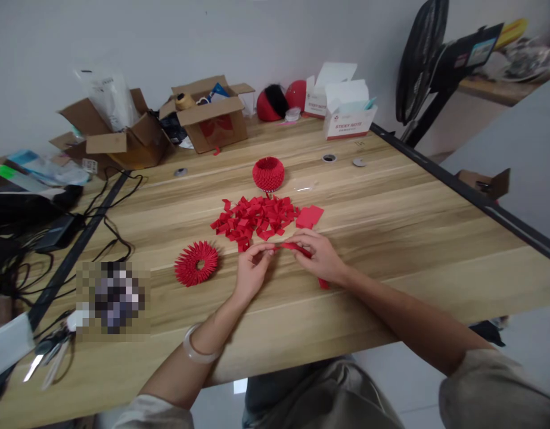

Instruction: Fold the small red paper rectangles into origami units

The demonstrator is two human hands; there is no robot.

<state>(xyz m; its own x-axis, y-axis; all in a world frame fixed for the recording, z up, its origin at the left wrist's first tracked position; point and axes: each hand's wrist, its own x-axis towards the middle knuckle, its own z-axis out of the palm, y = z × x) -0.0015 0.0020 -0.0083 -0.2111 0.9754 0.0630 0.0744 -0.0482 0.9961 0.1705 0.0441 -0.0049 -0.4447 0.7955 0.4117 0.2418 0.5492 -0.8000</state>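
My left hand point(252, 268), with a pale bangle point(198, 348) on its wrist, is closed in a pinch at a small bit of red paper. Close to its right, my right hand point(320, 256) is closed on a folded red paper piece point(299, 248). Another red piece point(323, 283) lies beneath the right hand. Just beyond both hands spreads a heap of folded red paper pieces point(257, 217). Flat red paper slips point(309, 216) lie to the heap's right. A spiky red paper ring point(196, 264) rests left of my left hand, and a round red paper bowl point(268, 173) stands behind the heap.
Cardboard boxes point(218, 122) and white sticky note boxes point(350, 122) line the back of the wooden table point(413, 238). Black cables point(107, 220) and scissors point(55, 351) lie at the left, near a blurred-out patch. A black fan point(420, 65) stands beyond the right edge.
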